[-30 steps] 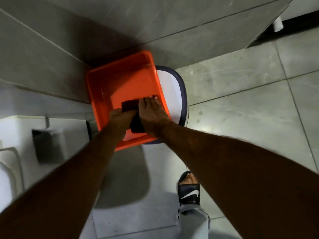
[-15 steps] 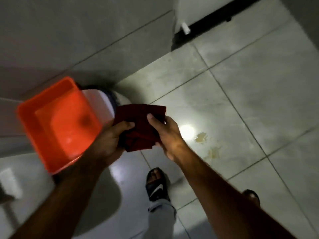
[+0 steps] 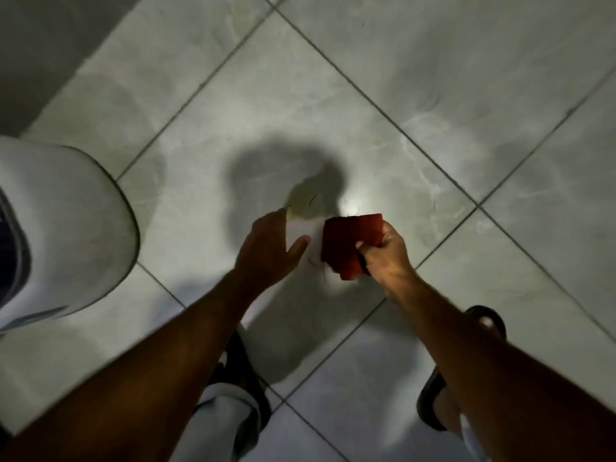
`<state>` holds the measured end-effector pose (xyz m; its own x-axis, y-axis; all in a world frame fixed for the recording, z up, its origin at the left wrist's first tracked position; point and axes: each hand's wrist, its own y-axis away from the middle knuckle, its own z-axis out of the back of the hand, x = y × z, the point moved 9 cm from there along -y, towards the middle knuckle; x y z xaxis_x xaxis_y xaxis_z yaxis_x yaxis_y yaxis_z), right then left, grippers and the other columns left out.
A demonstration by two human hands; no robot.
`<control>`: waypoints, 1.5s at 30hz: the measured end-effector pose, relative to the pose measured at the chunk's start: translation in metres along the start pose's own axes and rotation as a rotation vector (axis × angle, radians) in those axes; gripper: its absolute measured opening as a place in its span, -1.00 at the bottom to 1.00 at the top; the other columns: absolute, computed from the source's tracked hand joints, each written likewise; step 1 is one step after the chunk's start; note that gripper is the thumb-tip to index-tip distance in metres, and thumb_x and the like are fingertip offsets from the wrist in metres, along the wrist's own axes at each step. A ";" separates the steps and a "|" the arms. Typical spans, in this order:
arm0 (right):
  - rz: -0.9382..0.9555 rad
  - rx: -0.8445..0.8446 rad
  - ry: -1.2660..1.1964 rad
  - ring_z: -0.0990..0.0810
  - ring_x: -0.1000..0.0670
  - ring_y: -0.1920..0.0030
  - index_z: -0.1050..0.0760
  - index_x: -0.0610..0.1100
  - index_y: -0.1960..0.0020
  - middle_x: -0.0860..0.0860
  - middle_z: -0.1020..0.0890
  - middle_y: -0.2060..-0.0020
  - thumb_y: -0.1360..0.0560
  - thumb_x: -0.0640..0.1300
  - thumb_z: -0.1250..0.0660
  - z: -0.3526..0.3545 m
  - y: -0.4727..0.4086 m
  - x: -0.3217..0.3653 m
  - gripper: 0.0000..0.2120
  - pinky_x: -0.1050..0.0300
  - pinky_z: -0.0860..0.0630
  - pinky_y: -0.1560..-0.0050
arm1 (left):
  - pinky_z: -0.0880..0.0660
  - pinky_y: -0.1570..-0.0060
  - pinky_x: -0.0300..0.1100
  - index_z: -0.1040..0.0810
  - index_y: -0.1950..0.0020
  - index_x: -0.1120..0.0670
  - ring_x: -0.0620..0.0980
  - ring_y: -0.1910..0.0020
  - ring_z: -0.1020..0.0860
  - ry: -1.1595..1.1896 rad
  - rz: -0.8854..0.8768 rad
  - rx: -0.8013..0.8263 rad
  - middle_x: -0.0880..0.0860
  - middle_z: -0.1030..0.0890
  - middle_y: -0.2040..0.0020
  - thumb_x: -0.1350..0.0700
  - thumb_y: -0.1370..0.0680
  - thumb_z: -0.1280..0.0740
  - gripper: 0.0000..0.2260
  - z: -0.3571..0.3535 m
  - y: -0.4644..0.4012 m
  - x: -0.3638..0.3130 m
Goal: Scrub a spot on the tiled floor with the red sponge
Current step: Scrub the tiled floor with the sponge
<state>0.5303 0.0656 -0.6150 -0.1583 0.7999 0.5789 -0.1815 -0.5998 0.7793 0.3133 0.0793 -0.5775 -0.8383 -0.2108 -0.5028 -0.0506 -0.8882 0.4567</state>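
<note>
1. head view: right hand point(image 3: 388, 253) closed around the red sponge point(image 3: 350, 246), held above the tiled floor point(image 3: 433, 78); left hand point(image 3: 268, 246) open, holding nothing.
2. yellowish spot point(image 3: 305, 201) on the floor just beyond both hands.
3. risk: a slip on the glossy, possibly wet tile; the sponge may smear the spot wider.
4. containers: white rounded object point(image 3: 66, 228) at left; contents cannot be told.

Dim room, pale grey floor tiles point(image 3: 433, 78) with dark grout, one bright glare.
</note>
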 end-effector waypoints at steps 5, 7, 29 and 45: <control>0.002 -0.108 0.115 -0.65 -0.22 -0.09 -0.50 -0.17 -0.21 -0.20 -0.65 -0.09 -0.48 -0.40 -0.31 0.031 -0.038 -0.049 -0.67 -0.14 -0.61 -0.13 | -0.02 -0.50 0.21 0.07 -0.53 0.29 0.35 -0.54 0.05 -0.480 -0.028 0.152 0.34 -0.02 -0.56 -0.36 -0.38 -0.19 0.00 -0.037 -0.001 0.073; 0.144 -0.267 0.324 -0.60 -0.25 -0.15 -0.44 -0.22 -0.28 -0.22 -0.61 -0.14 -0.47 -0.27 -0.37 0.047 -0.037 -0.043 -0.62 -0.05 -0.52 -0.20 | 0.07 -0.51 0.21 0.21 -0.53 0.23 0.32 -0.54 0.21 -0.497 -0.031 0.185 0.31 0.16 -0.57 -0.38 -0.31 -0.27 0.10 -0.039 -0.004 0.092; 0.831 -0.058 1.284 0.04 -0.43 -0.54 0.02 0.08 -0.60 -0.25 0.00 -0.59 -0.57 0.11 -0.17 -0.082 -0.098 0.036 -0.33 -0.49 -0.09 -0.43 | 0.07 -0.48 0.24 0.38 -0.49 0.13 0.42 -0.47 0.33 -0.484 0.073 0.298 0.39 0.39 -0.48 -0.34 -0.24 -0.44 0.23 -0.049 -0.031 0.137; 1.102 0.068 1.337 -0.07 -0.41 -0.53 -0.14 0.08 -0.56 -0.22 -0.13 -0.58 -0.53 0.10 -0.15 -0.188 -0.079 0.048 -0.39 -0.45 -0.06 -0.43 | 0.13 -0.51 0.15 0.31 -0.49 0.28 0.31 -0.52 0.31 -0.478 0.114 0.215 0.34 0.31 -0.53 -0.52 -0.15 -0.30 0.33 -0.036 -0.025 0.152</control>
<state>0.3541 0.1478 -0.6938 -0.8050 -0.5391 0.2477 0.5883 -0.7794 0.2154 0.2065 0.0551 -0.6915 -0.9962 -0.0467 -0.0735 -0.0129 -0.7563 0.6541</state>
